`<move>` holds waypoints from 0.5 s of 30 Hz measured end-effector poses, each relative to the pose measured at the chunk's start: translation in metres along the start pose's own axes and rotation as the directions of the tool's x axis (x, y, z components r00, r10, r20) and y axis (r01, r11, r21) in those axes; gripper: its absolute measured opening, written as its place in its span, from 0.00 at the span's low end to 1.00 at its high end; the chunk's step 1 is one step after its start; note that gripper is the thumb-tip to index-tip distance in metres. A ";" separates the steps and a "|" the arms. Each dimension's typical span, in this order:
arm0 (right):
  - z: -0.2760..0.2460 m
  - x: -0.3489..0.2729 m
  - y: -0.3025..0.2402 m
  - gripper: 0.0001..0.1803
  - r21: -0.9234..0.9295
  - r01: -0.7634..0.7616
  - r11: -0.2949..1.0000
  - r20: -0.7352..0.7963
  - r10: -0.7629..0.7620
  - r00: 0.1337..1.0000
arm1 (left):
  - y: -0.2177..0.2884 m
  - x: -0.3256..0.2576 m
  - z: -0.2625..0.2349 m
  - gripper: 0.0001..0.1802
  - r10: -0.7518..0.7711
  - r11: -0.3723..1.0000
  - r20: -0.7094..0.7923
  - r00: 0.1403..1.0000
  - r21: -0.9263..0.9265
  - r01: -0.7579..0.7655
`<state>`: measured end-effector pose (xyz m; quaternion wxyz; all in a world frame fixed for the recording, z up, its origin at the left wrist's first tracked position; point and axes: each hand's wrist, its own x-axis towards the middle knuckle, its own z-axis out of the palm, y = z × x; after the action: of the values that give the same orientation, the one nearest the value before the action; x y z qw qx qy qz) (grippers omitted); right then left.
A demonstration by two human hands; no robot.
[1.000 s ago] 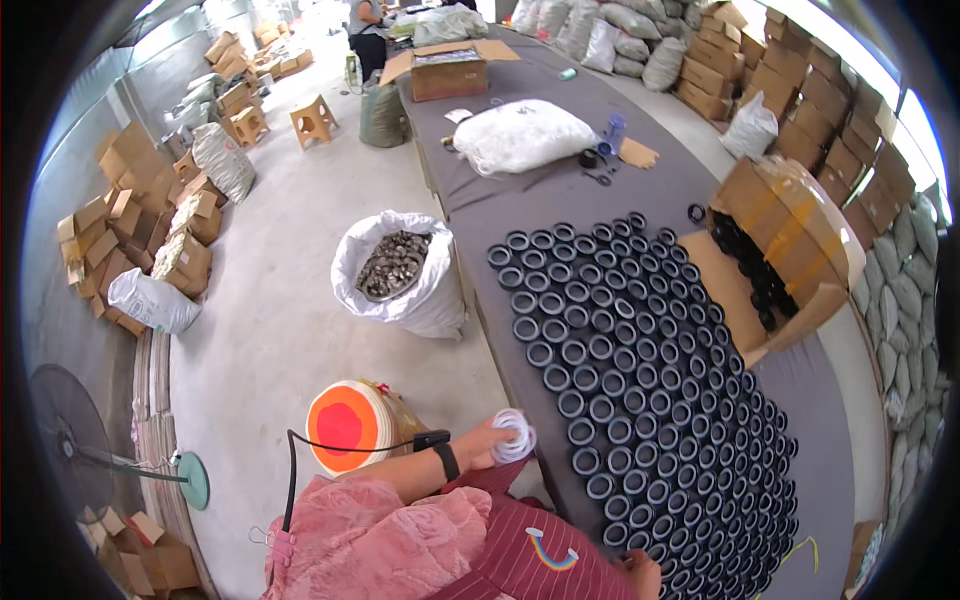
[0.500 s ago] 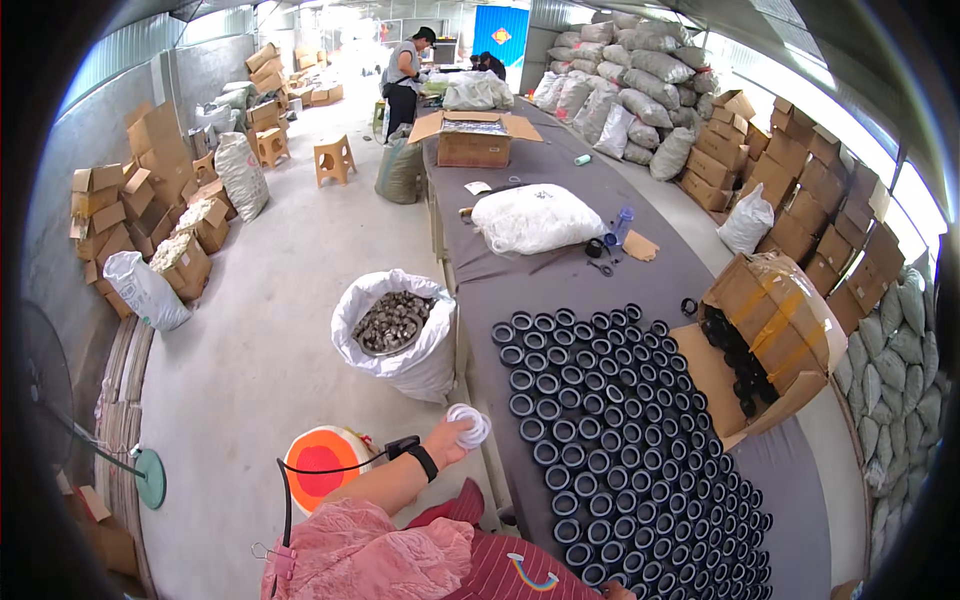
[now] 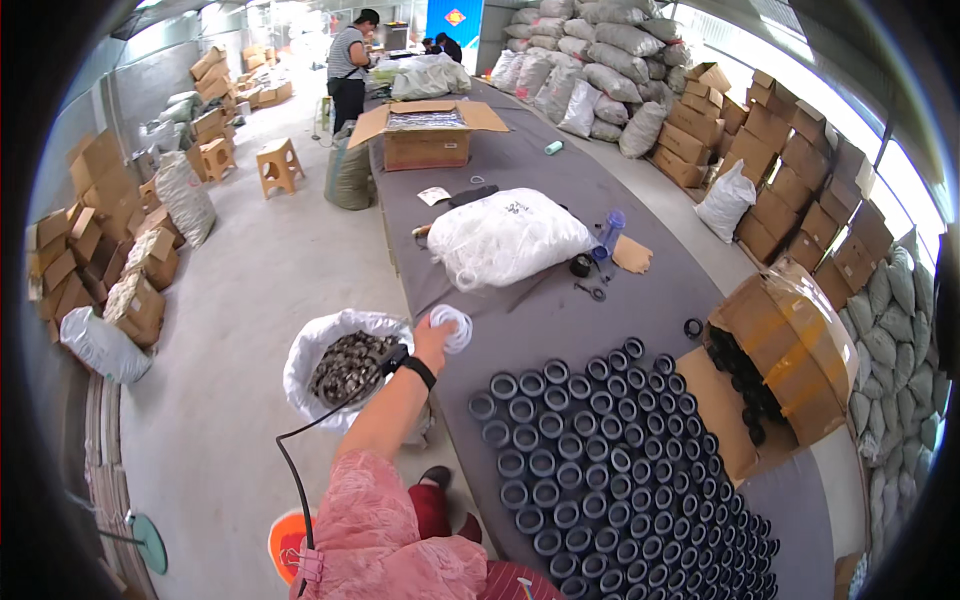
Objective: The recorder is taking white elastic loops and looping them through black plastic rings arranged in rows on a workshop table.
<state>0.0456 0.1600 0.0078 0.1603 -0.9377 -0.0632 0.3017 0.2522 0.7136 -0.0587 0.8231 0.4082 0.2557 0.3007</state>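
My left hand [image 3: 430,345] is closed on several white plastic rings [image 3: 457,329], held by their edge above the table's left side. Just beyond it lies a full white sack [image 3: 510,238], with white ring shapes showing at its near side. To the right and nearer, many black rings [image 3: 570,447] stand in rows on the grey-covered table [image 3: 640,290]. Under my left forearm, an open white sack [image 3: 300,365] of small metal-looking parts stands on the floor. My right hand is out of view.
A tipped carton [image 3: 790,345] holding black parts lies at the table's right edge. Scissors [image 3: 592,292], a blue bottle [image 3: 611,230] and a black tape roll [image 3: 581,265] lie beside the white sack. Farther back stand an open carton [image 3: 427,150] and a person [image 3: 349,70].
My left hand has reached forward with the white rings, from beside the table to over its edge. My view has shifted. My right hand, at the lower edge before, has left the picture.
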 end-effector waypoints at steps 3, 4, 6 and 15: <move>-0.006 0.047 -0.044 0.15 0.026 -0.071 0.997 0.014 0.071 0.997 | 0.005 0.097 0.034 0.18 0.086 0.974 -0.075 0.993 0.215 -0.069; -0.009 0.061 -0.057 0.15 0.030 -0.092 0.995 0.024 0.091 0.996 | 0.000 0.127 0.039 0.19 0.124 0.953 -0.123 0.985 0.291 -0.084; -0.014 0.082 -0.082 0.14 0.039 -0.133 0.990 0.040 0.131 0.991 | -0.010 0.178 0.045 0.20 0.144 0.924 -0.170 0.975 0.375 -0.072; -0.007 0.121 -0.138 0.14 0.069 -0.230 0.971 0.102 0.223 0.970 | -0.023 0.261 0.076 0.31 -0.034 0.816 0.111 0.993 0.576 -0.037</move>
<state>0.1449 0.3142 -0.0062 0.1592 -0.9164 0.0489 0.3640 0.4896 0.8466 -0.0828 0.6740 0.6553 0.2862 0.1855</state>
